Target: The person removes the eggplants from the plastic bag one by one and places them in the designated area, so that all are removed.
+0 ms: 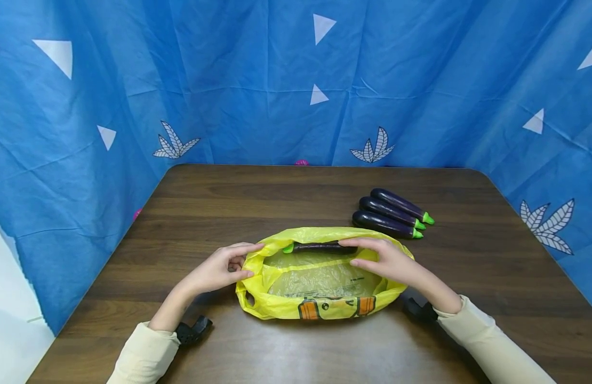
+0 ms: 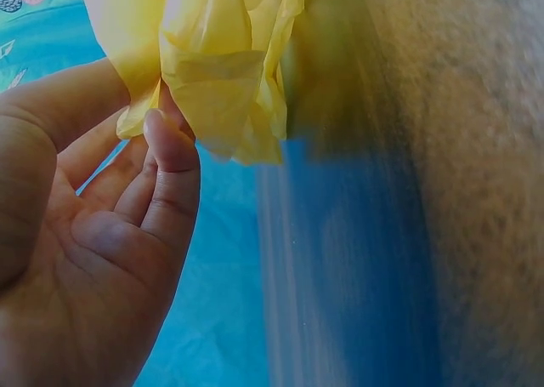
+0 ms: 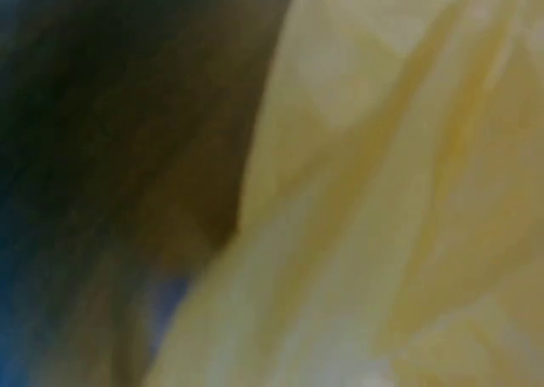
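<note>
A yellow plastic bag [image 1: 320, 312] lies on the table with its mouth spread wide, and orange and black print shows on its front. Inside, near the back wall, lies an eggplant [image 1: 320, 247], its green stem end to the left. My left hand [image 1: 221, 268] pinches the bag's left rim; the left wrist view shows the fingers on the gathered yellow plastic [image 2: 217, 72]. My right hand [image 1: 384, 260] reaches over the right rim, index fingertip overlapping the eggplant's right end, thumb apart below it. Blurred bag plastic [image 3: 365, 217] fills much of the right wrist view, hiding that hand.
Three more eggplants [image 1: 391, 213] lie side by side behind the bag to the right, green ends pointing right. The brown wooden table [image 1: 257, 192] ends at a blue patterned curtain [image 1: 248, 69]. Black wrist devices [image 1: 194, 329] sit beneath both wrists.
</note>
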A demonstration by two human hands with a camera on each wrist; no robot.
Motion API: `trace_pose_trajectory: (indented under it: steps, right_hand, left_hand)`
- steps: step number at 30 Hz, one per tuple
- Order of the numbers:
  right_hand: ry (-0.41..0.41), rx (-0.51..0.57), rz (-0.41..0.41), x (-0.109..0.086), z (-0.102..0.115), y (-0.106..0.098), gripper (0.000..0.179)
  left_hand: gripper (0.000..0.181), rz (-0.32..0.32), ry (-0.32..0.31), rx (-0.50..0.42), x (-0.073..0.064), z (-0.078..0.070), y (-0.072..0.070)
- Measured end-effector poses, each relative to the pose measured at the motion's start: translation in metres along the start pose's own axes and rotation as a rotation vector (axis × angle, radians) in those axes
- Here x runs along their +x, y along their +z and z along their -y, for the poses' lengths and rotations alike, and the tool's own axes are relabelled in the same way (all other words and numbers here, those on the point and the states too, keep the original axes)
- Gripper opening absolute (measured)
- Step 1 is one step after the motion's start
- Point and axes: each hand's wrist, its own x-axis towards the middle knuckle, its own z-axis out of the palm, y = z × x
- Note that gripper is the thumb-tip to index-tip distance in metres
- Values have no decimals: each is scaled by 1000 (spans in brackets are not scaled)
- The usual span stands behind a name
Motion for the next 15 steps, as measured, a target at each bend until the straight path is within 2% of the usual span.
trace_pose_trajectory:
  steps: [9,12,15]
  right_hand:
    - [128,-63,40,13,-11,5,46]
    - [145,-45,14,17,-14,5,43]
    - [136,35,-24,20,-15,5,36]
  left_hand:
    - [59,0,-6,15,0,-1,1]
    - [59,-4,-7,21,0,0,0]
    - [58,-5,-1,25,0,1,0]
